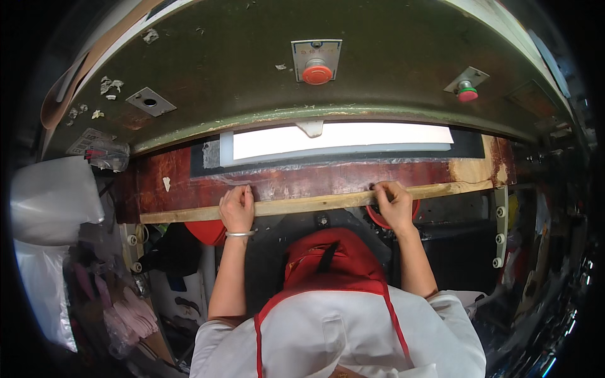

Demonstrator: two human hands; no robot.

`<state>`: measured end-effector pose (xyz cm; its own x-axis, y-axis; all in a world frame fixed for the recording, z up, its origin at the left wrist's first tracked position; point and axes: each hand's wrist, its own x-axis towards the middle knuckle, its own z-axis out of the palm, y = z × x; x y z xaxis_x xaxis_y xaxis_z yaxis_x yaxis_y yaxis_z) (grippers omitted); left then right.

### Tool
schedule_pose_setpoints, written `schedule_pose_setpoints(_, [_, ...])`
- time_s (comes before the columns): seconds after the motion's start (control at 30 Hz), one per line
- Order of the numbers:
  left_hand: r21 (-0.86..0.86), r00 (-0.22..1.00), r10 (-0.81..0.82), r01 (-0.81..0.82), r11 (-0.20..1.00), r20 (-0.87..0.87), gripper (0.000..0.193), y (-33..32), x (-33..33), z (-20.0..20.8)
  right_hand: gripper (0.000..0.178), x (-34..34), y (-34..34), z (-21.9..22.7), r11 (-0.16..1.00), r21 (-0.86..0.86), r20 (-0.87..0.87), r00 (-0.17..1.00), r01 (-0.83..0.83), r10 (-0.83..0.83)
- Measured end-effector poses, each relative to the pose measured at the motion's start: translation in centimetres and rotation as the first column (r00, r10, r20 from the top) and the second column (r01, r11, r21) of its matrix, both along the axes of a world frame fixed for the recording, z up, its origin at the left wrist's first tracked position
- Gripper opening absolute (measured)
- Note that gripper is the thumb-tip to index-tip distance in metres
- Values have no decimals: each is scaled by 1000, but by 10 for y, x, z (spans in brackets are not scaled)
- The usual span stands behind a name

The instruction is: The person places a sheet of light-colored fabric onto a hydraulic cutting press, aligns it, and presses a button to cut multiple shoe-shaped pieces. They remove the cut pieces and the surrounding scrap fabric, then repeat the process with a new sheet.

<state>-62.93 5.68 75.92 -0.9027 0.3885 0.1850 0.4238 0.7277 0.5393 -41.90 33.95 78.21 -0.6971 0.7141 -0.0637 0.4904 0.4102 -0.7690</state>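
Both hands resting on the wooden strip (315, 203) at the machine table's front edge.
I am pressing my left hand (237, 209) flat on it, fingers together; my right hand (394, 203) is curling closed around it.

A long pale wooden strip (315, 205) is laid flat along the bench edge, running from nine to three o'clock.

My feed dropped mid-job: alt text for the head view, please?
Both hands rest on a wooden strip along a machine table's front edge, left hand and right hand apart. Beyond lies a white sheet under a green housing with a red button.
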Motion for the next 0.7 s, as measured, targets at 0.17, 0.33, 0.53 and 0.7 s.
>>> schedule_pose_setpoints(0.17, [-55, 1000, 18, -18, 998, -2, 12, -32, 49, 5, 7, 12, -8, 32, 991, 39, 67, 990, -130, 127])
schedule_pose_setpoints(0.33, [-56, 999, -32, 32, 998, -4, 7, -67, 99, 15, 65, -64, -30, 33, 952, 261, -153, 966, -162, 207])
schedule_pose_setpoints(0.53, [-102, 993, -115, 115, 988, 8, 6, -115, 164, 29, 97, -72, -121, 18, 924, 284, 15, 964, -258, 264])
schedule_pose_setpoints(0.7, [-114, 982, -170, 178, 977, 77, 5, -144, 212, 26, 91, -17, -145, 35, 981, 83, -68, 982, -173, 179])
